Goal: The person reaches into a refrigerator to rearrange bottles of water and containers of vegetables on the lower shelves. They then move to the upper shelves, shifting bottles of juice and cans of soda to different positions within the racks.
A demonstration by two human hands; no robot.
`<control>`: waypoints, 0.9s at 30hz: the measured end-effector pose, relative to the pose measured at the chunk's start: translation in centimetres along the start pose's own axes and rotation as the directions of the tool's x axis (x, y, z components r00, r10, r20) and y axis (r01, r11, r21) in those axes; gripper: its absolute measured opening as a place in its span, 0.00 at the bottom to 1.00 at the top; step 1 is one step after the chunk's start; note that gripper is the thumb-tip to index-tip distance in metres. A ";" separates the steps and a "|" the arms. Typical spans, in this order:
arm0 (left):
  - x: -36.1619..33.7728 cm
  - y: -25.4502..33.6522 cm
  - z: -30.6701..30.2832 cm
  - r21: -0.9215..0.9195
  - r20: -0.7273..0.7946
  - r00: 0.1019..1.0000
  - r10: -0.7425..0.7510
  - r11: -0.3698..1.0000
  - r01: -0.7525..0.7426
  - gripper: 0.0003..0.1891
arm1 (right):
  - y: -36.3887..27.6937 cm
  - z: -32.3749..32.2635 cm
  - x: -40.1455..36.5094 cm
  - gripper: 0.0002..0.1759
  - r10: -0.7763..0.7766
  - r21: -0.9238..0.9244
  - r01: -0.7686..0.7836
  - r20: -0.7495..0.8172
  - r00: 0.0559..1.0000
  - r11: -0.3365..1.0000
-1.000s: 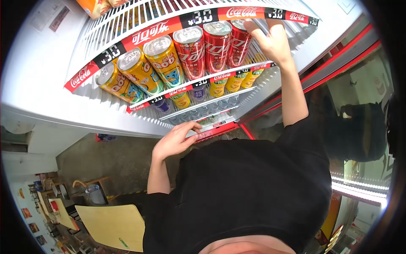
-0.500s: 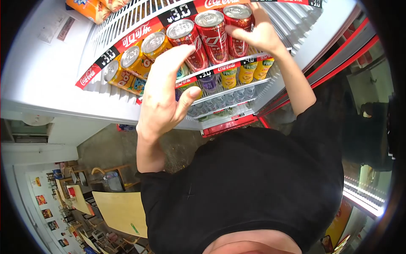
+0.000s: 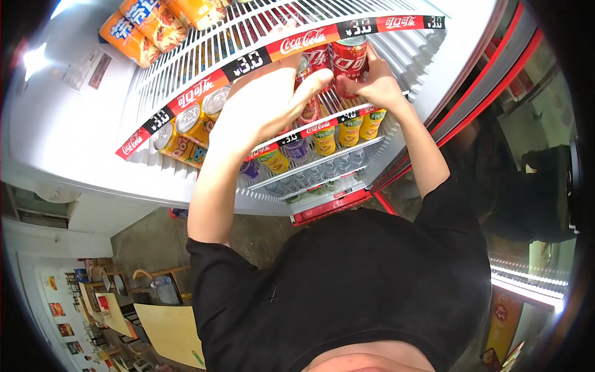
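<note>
A red Coca-Cola can (image 3: 349,62) stands at the right end of the drinks row, under the upper shelf's price strip. My right hand (image 3: 379,85) is closed on it, thumb across its front and fingers along its right side. Left of it are more red cola cans (image 3: 318,60), partly covered by my left hand (image 3: 263,102). That hand reaches in under the strip with its thumb stretched out toward the cans. Its fingertips are partly hidden by the strip and shelf wires. Yellow-orange cans (image 3: 189,123) stand to its left.
Orange packs (image 3: 129,38) lie on the upper wire shelf (image 3: 214,36). Lower down are yellow-labelled drinks (image 3: 350,131), purple ones (image 3: 299,149) and clear bottles (image 3: 330,167). The red-edged fridge door (image 3: 480,80) hangs at the right. A wooden table (image 3: 168,332) stands lower left.
My left hand has moved up and deeper into the shelf, over the left cola cans. My right hand has closed around the rightmost can. The view has shifted, showing more of the upper shelf.
</note>
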State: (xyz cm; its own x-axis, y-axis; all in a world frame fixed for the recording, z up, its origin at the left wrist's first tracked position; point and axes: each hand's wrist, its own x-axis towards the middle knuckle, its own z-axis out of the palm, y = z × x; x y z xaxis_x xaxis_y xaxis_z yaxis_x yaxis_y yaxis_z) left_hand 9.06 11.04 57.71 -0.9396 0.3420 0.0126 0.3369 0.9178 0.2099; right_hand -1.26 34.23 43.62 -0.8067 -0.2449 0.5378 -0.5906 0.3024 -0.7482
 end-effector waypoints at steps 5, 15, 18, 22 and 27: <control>3.5 -1.8 0.8 -0.008 -0.174 0.972 0.160 0.986 -0.164 0.36 | 0.3 -0.7 0.4 0.41 -0.032 -0.281 0.005 -0.093 0.995 0.960; 4.5 -0.9 -0.4 -0.197 0.208 0.975 -0.072 0.974 0.114 0.42 | 2.2 -0.2 0.4 0.41 0.092 -0.292 -0.144 -0.185 0.978 0.945; 4.9 -1.8 0.7 -0.307 0.220 0.968 -0.123 0.933 0.189 0.43 | 3.1 0.3 0.6 0.38 0.097 -0.397 -0.175 -0.208 0.973 0.901; 5.1 -2.8 1.3 -0.336 0.211 0.975 -0.063 0.932 0.133 0.44 | 3.0 0.9 0.6 0.40 0.080 -0.439 -0.194 -0.265 0.961 0.877; 5.9 -4.2 2.3 -0.345 0.187 0.982 0.031 0.938 0.036 0.43 | 2.9 1.5 0.4 0.33 -0.122 -0.511 -0.138 -0.442 0.889 0.848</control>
State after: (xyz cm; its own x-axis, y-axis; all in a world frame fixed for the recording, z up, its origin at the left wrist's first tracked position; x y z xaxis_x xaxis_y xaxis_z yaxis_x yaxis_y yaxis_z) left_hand 2.27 9.65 54.66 -0.9008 0.4019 -0.1643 0.2611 0.8038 0.5346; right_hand -3.25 33.60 41.03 -0.6542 0.1529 0.7407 -0.4001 0.7611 -0.5106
